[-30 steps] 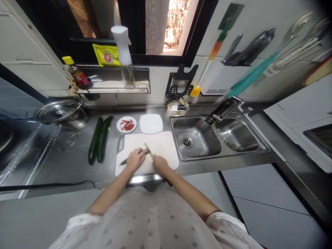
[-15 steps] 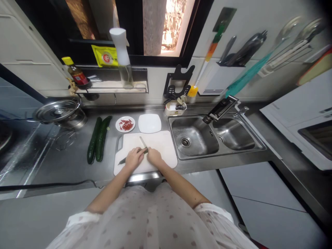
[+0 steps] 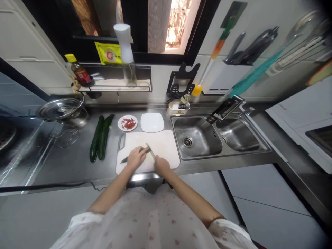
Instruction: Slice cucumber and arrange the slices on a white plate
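My left hand [image 3: 136, 159] is closed over a dark green piece of cucumber [image 3: 124, 160], pressing it to the white cutting board [image 3: 167, 148]. The cucumber's pointed end sticks out to the left of the hand, and its other end shows past the fingertips. In my right hand [image 3: 162, 166] is a small knife [image 3: 151, 153], its handle hidden by the fingers. The blade slants up and left, by the cucumber's right end. Two whole cucumbers [image 3: 103, 138] lie side by side left of the board.
Behind the board are a small plate [image 3: 119, 125] of chopped red pieces and a white square plate [image 3: 152, 122]. A double sink [image 3: 199, 138] lies to the right, under a black faucet [image 3: 220, 110]. At left stands a lidded steel pot [image 3: 75, 116]; a cable [image 3: 64, 185] crosses the counter's front.
My right hand has drawn back toward me and to the right with the knife, uncovering more of the blade. My left hand still holds the cucumber down. The whole view has shifted slightly.
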Demonstrator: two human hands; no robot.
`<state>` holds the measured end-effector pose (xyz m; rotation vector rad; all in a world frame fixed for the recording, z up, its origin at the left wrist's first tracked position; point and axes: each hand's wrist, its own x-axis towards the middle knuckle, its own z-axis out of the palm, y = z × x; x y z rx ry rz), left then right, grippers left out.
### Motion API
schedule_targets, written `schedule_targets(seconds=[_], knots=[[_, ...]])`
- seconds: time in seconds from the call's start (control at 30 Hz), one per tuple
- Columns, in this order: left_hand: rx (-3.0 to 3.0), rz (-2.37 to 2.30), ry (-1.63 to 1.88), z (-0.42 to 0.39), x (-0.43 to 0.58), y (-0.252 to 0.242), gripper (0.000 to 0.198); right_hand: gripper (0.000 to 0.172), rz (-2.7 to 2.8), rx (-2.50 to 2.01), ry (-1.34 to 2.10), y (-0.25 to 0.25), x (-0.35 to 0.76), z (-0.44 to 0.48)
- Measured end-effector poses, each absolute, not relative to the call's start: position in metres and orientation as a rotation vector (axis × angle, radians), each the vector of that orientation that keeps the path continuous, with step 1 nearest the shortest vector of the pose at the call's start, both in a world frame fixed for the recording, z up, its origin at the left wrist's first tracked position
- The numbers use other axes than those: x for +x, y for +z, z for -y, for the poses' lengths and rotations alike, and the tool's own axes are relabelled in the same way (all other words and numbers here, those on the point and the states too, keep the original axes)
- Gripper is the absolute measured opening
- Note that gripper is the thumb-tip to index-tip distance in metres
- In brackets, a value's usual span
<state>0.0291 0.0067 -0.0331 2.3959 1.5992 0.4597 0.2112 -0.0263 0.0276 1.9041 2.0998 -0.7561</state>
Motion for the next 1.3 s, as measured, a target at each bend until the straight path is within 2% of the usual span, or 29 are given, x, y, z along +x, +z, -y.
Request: schedule_targets(seconds=[0.57,0.87,1.1,1.3], knots=[[2.393,-1.605,0.479,-0.006,0.03,-0.032,0.036,0.035,-2.156,1.914,-0.746,0.03,0.191,-0.007],[2.405,-1.587,0.476,-0.006,0.03,-0.027,0.039,0.028,-2.166,1.97,-0.82,0.027,0.184,-0.023],[2.407,-1.591,0.478,-0.006,0.03,-0.027,0.037,0.035,-2.135,1.913,-0.795,0.032,0.189,-0.013],[2.406,-1.598,0.468,-0.005,0.03,-0.029,0.037,0.033,-2.094,1.899,-0.752,0.033,0.2,0.011]])
